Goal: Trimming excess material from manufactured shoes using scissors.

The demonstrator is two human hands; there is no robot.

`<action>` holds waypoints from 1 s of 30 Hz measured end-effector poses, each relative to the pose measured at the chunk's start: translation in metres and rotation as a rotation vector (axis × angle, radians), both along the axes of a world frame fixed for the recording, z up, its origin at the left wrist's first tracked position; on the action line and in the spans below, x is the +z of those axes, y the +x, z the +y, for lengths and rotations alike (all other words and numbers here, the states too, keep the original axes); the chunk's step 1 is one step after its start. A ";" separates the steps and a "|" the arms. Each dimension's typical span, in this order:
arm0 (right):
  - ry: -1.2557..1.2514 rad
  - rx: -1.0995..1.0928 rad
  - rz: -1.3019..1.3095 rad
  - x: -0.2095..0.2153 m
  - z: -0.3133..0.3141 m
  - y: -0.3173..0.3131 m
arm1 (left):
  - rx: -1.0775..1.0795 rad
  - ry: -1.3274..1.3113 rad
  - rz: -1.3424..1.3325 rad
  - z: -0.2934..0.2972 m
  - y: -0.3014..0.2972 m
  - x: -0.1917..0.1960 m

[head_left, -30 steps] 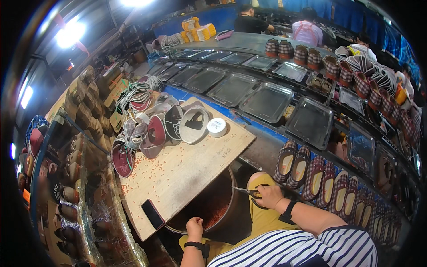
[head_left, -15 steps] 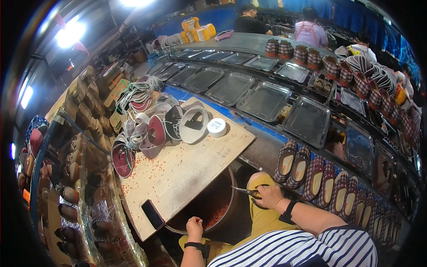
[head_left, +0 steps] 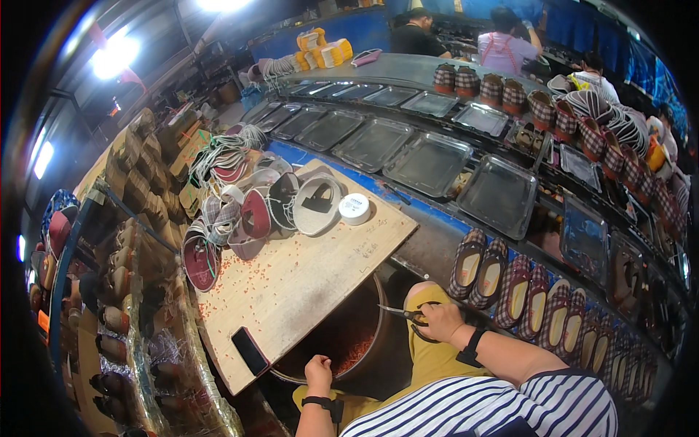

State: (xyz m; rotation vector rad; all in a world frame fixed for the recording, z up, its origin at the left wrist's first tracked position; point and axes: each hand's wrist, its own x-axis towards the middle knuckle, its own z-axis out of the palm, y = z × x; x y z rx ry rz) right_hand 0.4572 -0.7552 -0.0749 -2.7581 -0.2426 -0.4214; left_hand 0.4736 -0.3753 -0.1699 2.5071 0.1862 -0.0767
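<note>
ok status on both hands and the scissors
Right hand grips scissors over lap. Left hand on bucket rim. Nothing in the way.

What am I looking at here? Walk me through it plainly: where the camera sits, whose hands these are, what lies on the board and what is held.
There is no machine here: a person works with two bare hands. The one picture comes from a wide fisheye camera worn on the person's head, looking down, so straight edges bend near the rim.

The right hand holds a pair of scissors over the lap. The left hand rests at the rim of a round tub with small reddish bits inside, tucked under a wooden board.

On the board lie a pile of shoe uppers, a white roll of tape, scattered red scraps and a dark phone. Beyond run metal trays and rows of plaid slippers. Other people stand far off.
</note>
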 end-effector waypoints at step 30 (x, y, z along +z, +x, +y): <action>0.077 -0.031 0.014 0.002 -0.002 0.000 | 0.030 0.055 0.080 -0.010 0.000 0.021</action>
